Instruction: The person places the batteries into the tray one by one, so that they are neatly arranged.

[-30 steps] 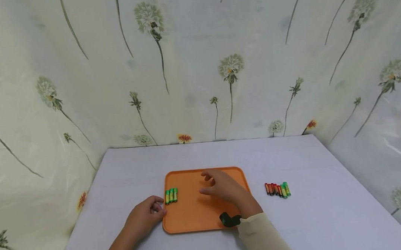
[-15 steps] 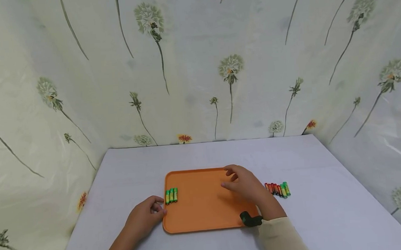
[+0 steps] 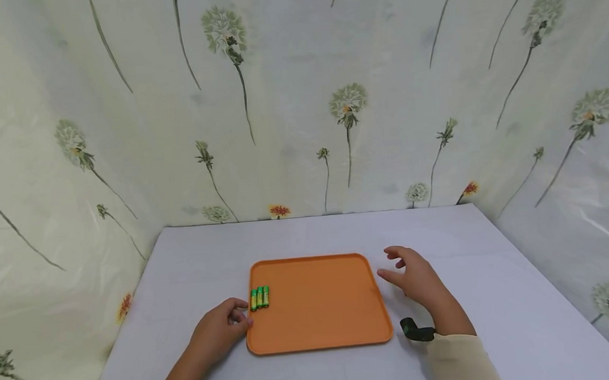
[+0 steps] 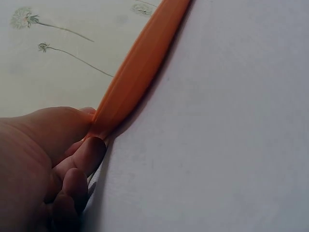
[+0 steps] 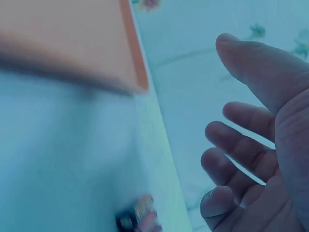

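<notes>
My left hand (image 3: 219, 325) is at the left edge of an orange tray (image 3: 320, 308), pinching its rim between thumb and fingers, as the left wrist view shows. Three green batteries (image 3: 260, 298) lie side by side on the tray along its left rim. To the right of the tray, my right hand (image 3: 415, 276) hangs over the table with nothing in its grasp, thumb and fingers apart. A blurred group of batteries (image 5: 140, 215) appears low in the right wrist view; in the head view the right hand and forearm hide it.
A white cloth covers the table (image 3: 210, 245). Behind and at both sides hangs a pale curtain (image 3: 285, 100) printed with dandelions. A dark strapped device (image 3: 416, 330) sits at the right wrist, beside a cream sleeve (image 3: 462, 359).
My right hand has moved right, from above the tray to beyond its right edge, now covering the red and green batteries there. The left hand, tray and three green batteries stay put.
</notes>
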### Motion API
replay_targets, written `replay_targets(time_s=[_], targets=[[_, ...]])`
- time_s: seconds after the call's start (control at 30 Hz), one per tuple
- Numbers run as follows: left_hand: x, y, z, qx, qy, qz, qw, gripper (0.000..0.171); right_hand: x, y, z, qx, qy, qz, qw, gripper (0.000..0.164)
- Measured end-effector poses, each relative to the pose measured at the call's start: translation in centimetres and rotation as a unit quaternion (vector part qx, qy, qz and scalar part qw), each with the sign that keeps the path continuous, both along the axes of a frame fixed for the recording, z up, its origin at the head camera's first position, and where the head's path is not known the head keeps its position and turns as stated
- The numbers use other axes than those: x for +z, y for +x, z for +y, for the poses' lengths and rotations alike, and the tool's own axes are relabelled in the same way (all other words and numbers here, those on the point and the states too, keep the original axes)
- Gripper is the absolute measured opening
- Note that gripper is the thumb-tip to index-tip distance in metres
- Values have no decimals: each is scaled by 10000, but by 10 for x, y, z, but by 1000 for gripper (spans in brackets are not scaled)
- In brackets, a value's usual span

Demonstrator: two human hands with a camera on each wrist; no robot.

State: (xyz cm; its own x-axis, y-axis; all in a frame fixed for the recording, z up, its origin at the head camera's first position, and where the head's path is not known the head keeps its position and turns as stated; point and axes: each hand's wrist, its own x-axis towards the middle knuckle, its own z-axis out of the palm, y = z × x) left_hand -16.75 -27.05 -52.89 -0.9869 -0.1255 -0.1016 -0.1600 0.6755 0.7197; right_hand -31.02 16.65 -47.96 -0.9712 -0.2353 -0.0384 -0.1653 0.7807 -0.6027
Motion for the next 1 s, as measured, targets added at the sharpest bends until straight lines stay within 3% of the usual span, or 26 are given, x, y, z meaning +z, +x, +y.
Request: replay_targets(time_s=[0.27, 0.53, 0.77, 1.0], targets=[[-3, 1, 0, -8, -11, 33, 10000, 34, -3, 1, 32, -104, 201, -258, 9994, 78], [-4, 0, -1, -22, -30, 50, 10000, 34, -9, 7, 60, -234, 573, -156, 9980, 87], [-3, 0, -1, -8, -64, 92, 9999, 33, -21, 8, 78, -27, 511, -624, 9967, 112], [-2, 0, 0, 8, -24, 43, 10000, 33, -26, 7, 88, -69, 639, -847, 9943, 113]])
